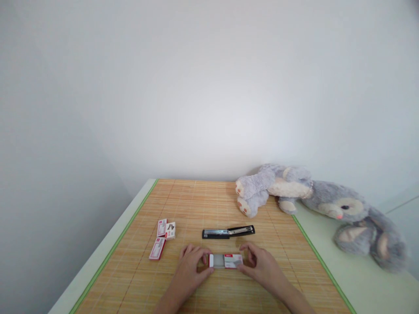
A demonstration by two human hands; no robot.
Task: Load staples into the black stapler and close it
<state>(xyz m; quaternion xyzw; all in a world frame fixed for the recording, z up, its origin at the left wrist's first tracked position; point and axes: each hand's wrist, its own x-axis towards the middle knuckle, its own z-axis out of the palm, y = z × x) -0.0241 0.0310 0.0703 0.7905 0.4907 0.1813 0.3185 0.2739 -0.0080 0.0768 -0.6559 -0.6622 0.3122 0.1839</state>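
A small red and white staple box [225, 261] lies on the bamboo mat [203, 200], slid partly open so its grey inner tray shows. My left hand [191, 266] pinches its left end. My right hand [260, 264] grips its right end. Just behind the box lies a black stapler [228, 232], swung fully open and flat on the mat. To the left sit three more small red and white staple boxes [163, 237], apart from both hands.
A grey and cream plush rabbit [314, 203] lies on its side at the back right, half on the mat, half on the pale table [369, 283]. A white wall stands right behind the table. The mat has a green edge [114, 248].
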